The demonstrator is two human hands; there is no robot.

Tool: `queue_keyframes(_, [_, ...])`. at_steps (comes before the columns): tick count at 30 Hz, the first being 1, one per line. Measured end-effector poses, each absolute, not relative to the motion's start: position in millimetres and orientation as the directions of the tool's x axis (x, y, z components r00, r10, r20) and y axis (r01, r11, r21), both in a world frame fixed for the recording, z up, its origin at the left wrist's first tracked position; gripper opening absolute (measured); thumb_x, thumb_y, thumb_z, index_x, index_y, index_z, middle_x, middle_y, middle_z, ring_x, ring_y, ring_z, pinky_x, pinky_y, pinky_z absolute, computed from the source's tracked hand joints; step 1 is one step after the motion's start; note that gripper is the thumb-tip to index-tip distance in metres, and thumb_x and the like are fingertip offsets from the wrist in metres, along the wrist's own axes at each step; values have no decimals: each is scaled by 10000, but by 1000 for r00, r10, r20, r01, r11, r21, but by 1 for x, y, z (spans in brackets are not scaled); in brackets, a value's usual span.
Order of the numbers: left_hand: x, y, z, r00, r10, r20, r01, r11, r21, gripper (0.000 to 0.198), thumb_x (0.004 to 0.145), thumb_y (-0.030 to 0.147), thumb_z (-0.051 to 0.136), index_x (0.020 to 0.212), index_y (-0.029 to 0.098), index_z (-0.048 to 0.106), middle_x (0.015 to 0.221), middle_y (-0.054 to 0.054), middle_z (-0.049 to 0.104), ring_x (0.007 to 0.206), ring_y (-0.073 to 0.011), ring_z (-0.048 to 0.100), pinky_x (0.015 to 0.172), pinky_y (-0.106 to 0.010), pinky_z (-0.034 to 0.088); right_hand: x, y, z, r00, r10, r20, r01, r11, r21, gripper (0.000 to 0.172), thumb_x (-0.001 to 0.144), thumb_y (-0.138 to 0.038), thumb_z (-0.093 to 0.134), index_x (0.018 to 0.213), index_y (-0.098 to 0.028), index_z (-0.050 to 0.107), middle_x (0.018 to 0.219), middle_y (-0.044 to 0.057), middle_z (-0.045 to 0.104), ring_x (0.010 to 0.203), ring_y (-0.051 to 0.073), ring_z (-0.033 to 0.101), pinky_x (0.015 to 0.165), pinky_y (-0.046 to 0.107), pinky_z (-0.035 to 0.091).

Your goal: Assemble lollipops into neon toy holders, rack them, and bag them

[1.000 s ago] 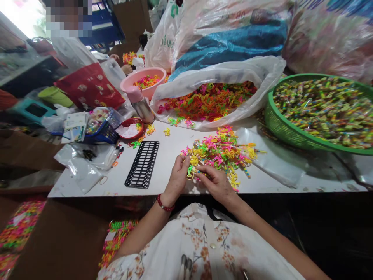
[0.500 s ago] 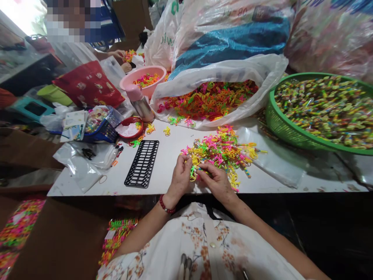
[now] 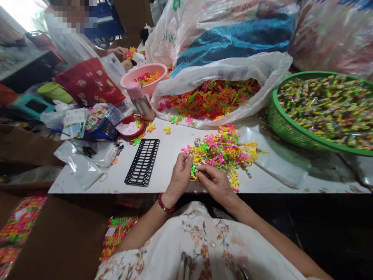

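Note:
Near the front edge of the white table, my left hand (image 3: 181, 173) is closed in a pinch on a small green and yellow plastic piece (image 3: 193, 173). My right hand (image 3: 215, 182) meets it from the right, thumb and fingers pressed together at the same piece; whatever else lies between its fingertips is too small to make out. Just behind both hands spreads a pile of pink, yellow and green plastic pieces (image 3: 218, 149). A black slotted rack (image 3: 142, 162) lies flat on the table to the left of my left hand.
Behind the pile, an open white sack (image 3: 163, 87) holds many orange and red pieces. A green basket (image 3: 291, 128) stands right, beside a flat clear bag (image 3: 279, 167). A pink basin (image 3: 128, 79), steel flask (image 3: 142, 105) and red basket (image 3: 128, 134) stand left. Another person's hands show far back left.
Both hands remain together at the small piece, with only slight finger movement. The view has shifted a little. At the back left, the other person's body and hands have moved slightly.

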State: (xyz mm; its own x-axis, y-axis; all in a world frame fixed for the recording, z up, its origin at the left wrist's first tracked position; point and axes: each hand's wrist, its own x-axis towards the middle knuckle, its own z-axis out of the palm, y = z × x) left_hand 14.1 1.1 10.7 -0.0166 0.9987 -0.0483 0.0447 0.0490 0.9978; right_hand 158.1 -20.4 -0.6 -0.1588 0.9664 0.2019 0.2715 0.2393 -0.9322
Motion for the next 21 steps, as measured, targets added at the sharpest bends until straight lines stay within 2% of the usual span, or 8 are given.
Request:
queue_keyframes(5, [15, 2, 8, -34, 994, -105, -80, 102, 992, 249, 945, 458, 498, 949, 209, 483, 828, 27, 472, 723, -113, 438, 682, -224, 392, 159, -15, -5, -54, 992, 113, 186, 121, -975, 218, 881, -375, 631, 990, -201, 703, 972, 50, 726, 877, 194, 674, 793, 313, 544])
queue_keyframes(11, [17, 2, -2, -43, 993, -106, -52, 104, 993, 183, 958, 385, 467, 956, 207, 506, 888, 6, 502, 817, -130, 475, 781, -239, 407, 157, -14, -7, -103, 994, 23, 7, 24, -1000, 262, 894, -429, 607, 1019, -213, 686, 955, 35, 707, 810, 163, 661, 716, 274, 558])
queue_keyframes(17, [20, -1, -2, -87, 988, -125, -42, 122, 992, 191, 955, 393, 472, 965, 205, 500, 868, 8, 496, 794, -130, 469, 792, -243, 411, 154, -16, -4, -32, 999, 33, 68, 35, -997, 240, 856, -414, 650, 974, -207, 679, 919, 43, 714, 813, 180, 661, 707, 292, 558])
queue_keyframes(21, [21, -3, 1, -90, 989, -117, -19, 116, 993, 208, 962, 412, 463, 931, 208, 490, 847, 14, 482, 775, -126, 458, 777, -238, 411, 156, -17, -5, -35, 994, 101, 155, 105, -982, 176, 868, -348, 638, 958, -203, 683, 903, 38, 710, 806, 178, 664, 717, 295, 546])
